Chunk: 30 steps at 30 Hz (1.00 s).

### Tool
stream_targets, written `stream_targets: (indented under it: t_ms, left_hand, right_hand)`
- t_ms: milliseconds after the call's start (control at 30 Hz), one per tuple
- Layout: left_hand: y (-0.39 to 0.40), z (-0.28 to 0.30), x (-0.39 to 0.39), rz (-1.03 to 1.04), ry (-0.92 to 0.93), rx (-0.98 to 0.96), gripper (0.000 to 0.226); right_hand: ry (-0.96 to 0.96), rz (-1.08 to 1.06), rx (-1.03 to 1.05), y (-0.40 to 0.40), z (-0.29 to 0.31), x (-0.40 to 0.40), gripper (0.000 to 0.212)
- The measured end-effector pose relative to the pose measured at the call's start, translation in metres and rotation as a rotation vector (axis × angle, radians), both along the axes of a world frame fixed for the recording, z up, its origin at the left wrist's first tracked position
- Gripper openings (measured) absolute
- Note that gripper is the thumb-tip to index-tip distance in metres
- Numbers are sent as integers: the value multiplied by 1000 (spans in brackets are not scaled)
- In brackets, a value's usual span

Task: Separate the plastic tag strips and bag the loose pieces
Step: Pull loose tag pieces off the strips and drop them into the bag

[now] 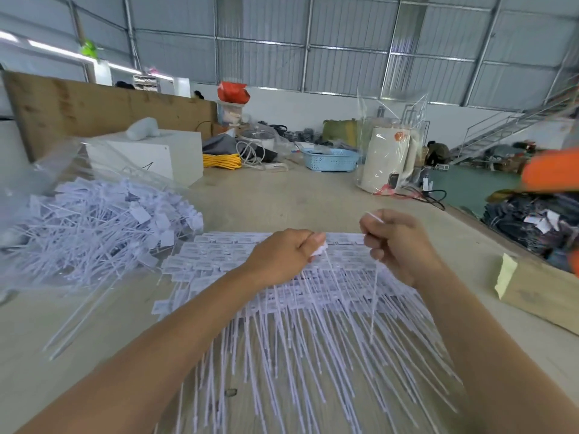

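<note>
While left hand [283, 255] pinches a tag over the strips [282, 296] | right hand [398, 245] grips one strand

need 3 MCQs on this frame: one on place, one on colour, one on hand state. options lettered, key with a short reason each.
1. Where does the heap of loose tags lie relative to the joined tag strips?
A. to their left
B. to their right
C. under them

2. What colour is the plastic basket at the far side of the table?
A. red
B. light blue
C. black

3. What is the right hand doing?
A. lying flat and holding nothing
B. pinching a single tag
C. gripping the kettle

Key: 1 A, the heap sits left of the strips, inside a clear bag. 2 B, the basket is pale blue. 3 B, the fingers are curled round one thin tag that hangs below the hand, while the left hand pinches a tag head on the strips.
</note>
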<state>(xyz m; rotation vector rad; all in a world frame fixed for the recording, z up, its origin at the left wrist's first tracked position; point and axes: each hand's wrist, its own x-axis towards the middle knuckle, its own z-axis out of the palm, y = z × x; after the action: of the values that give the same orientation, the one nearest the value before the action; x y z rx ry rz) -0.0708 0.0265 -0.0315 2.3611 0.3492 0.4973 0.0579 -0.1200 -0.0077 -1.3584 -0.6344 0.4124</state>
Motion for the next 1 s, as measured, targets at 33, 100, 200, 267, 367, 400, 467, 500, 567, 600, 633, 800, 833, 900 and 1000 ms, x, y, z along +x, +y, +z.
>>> stream_targets:
  t_ms: [33, 100, 200, 267, 367, 400, 467, 500, 567, 600, 633, 800, 833, 900, 1000]
  left_hand:
    - [-1, -1, 0, 3, 30, 46, 37]
    - [0, -1, -2, 7, 85, 103, 31]
    - [0, 2, -6, -31, 100, -7, 29]
    - [-1, 3, -8, -47, 100, -11, 28]
    - [1, 2, -7, -63, 116, 32, 20]
    - [3, 0, -7, -78, 115, 46, 18]
    - [6, -2, -7, -103, 102, 34, 6]
    - [7, -3, -8, -107, 79, 8, 15]
    - [9, -4, -9, -107, 40, -40, 33]
    - [11, -4, -9, -88, 30, -31, 32]
    - [11, -3, -10, -59, 30, -10, 26]
    - [16, 0, -12, -4, 39, -27, 12]
    - [16, 0, -13, -14, 38, -42, 11]
    - [15, 1, -15, -14, 6, -74, 11]
    - [13, 3, -14, 32, -55, 20, 11]
  right_hand:
    - [-27, 75, -77, 7, -2, -11, 19]
    - [-152, 164, -244, 18, -8, -27, 15]
    - [-352, 151, -357, 28, -17, -39, 20]
    - [-296, 139, -296, 31, -20, -45, 16]
    - [-281, 159, -238, 32, -22, -46, 12]
    - [-310, 152, -231, 32, -23, -44, 12]
    - [-343, 127, -212, 31, -23, -40, 10]
    - [-348, 119, -199, 30, -23, -38, 9]
    - [-364, 121, -167, 28, -23, -33, 11]
    - [-374, 121, -149, 28, -24, -31, 12]
    - [-378, 113, -130, 27, -24, -28, 11]
    - [-325, 142, -73, 24, -24, -23, 12]
    - [-319, 147, -88, 24, -24, -23, 12]
    - [-335, 143, -155, 24, -26, -21, 7]
    - [-415, 179, -282, 23, -27, -18, 14]
